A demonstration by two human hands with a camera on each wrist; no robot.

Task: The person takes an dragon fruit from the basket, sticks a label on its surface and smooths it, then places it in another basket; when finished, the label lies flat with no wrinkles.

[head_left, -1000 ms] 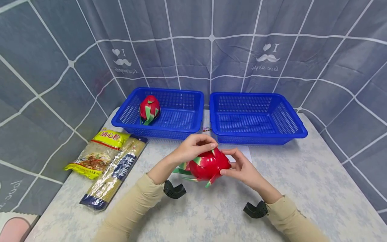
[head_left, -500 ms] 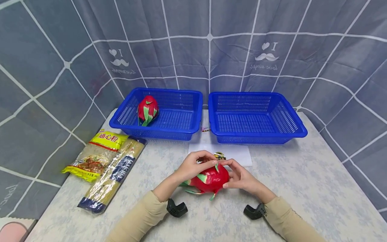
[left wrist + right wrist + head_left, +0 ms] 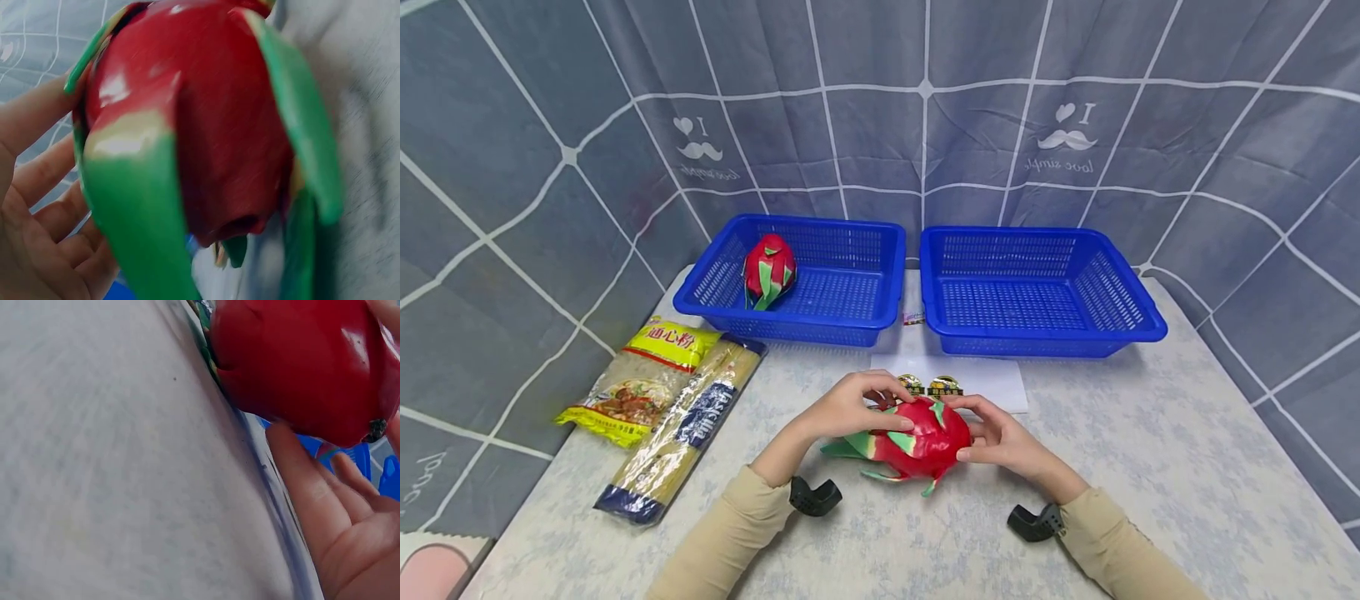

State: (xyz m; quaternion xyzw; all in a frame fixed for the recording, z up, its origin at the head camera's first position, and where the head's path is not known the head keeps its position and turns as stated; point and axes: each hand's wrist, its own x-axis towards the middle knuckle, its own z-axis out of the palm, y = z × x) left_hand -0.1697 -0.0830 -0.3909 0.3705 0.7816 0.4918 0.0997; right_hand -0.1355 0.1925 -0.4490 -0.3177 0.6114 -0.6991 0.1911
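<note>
A glossy red dragon fruit [image 3: 928,442] with green-tipped scales lies on its side at the front middle of the table, leafy end to the left. My left hand [image 3: 857,408] holds it from the upper left, thumb along its top and the other fingers at the far side. In the left wrist view, long green scales [image 3: 140,200] hang across the fruit. My right hand [image 3: 1003,437] grips the rounded right end between thumb and fingers. Just behind the fruit is a white sheet [image 3: 992,383] bearing two round labels [image 3: 945,386], partly covered by hands and fruit.
Two blue plastic baskets stand at the back. The left basket [image 3: 850,312] contains another dragon fruit [image 3: 770,271]; the right basket [image 3: 1037,342] has nothing in it. At left lie a yellow bag of pasta [image 3: 640,379] and a long noodle pack [image 3: 688,429]. A grey curtain [image 3: 880,142] hangs behind.
Both hands have brought the dragon fruit down and nearer to me, uncovering the labelled white sheet. Lately my left hand has slid left along the fruit, while the right has stayed at its end.
</note>
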